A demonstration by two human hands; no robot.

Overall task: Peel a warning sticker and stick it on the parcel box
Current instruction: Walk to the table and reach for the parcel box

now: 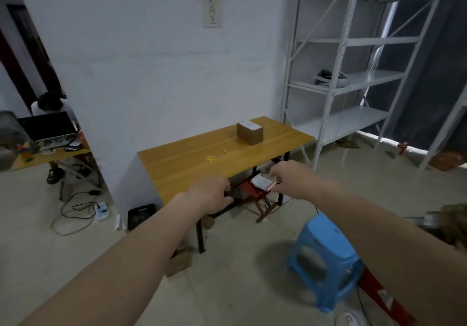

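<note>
A small brown parcel box [249, 133] with a white label on top stands at the far right of the wooden table [182, 169]. Two small yellow warning stickers [211, 158] [226, 151] lie mid-table, apart from the box. My left hand [211, 195] hovers at the table's front edge with its fingers curled and nothing in them. My right hand [290, 179] reaches forward off the table's right front corner with its fingers pinched together. A white paper stack [261, 182] shows just behind its fingertips; I cannot tell whether the hand touches it.
A small red wooden stool [257, 197] stands under the table. A blue plastic stool [326, 257] is on the floor at the right front. A white metal shelf rack [353, 47] stands to the right. At the left are another desk with a laptop [48, 126], a seated person and floor cables [75, 209].
</note>
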